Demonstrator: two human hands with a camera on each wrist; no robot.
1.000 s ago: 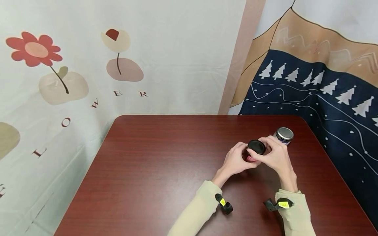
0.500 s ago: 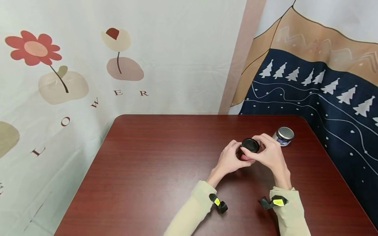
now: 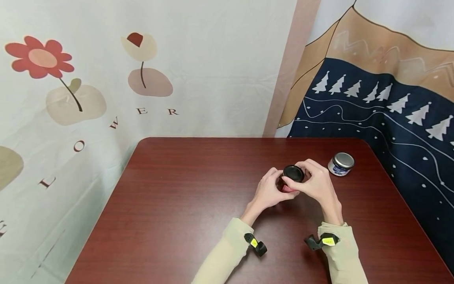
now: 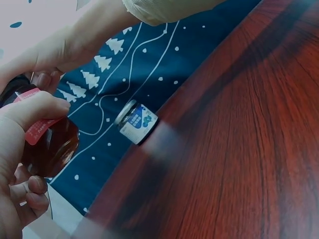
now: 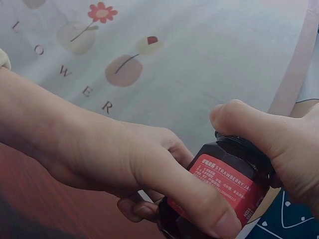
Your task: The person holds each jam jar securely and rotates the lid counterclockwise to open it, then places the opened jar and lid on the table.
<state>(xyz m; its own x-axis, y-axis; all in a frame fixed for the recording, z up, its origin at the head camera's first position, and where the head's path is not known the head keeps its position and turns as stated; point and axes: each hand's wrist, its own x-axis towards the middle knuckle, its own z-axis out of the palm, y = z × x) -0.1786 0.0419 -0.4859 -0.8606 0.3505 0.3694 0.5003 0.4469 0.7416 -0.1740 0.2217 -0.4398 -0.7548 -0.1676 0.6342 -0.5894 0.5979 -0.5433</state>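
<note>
Head view: over the table (image 3: 177,197), gripping the jar (image 5: 219,180) with left hand (image 3: 267,191) and pinching its lid (image 3: 293,172) with right hand (image 3: 315,182). For turning, probably better to keep the jar firm and upright. Cannot tell any loosening, with the lid partly hidden behind right hand.

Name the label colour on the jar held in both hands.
Red with pale print; the label shows best in the right wrist view.
</note>
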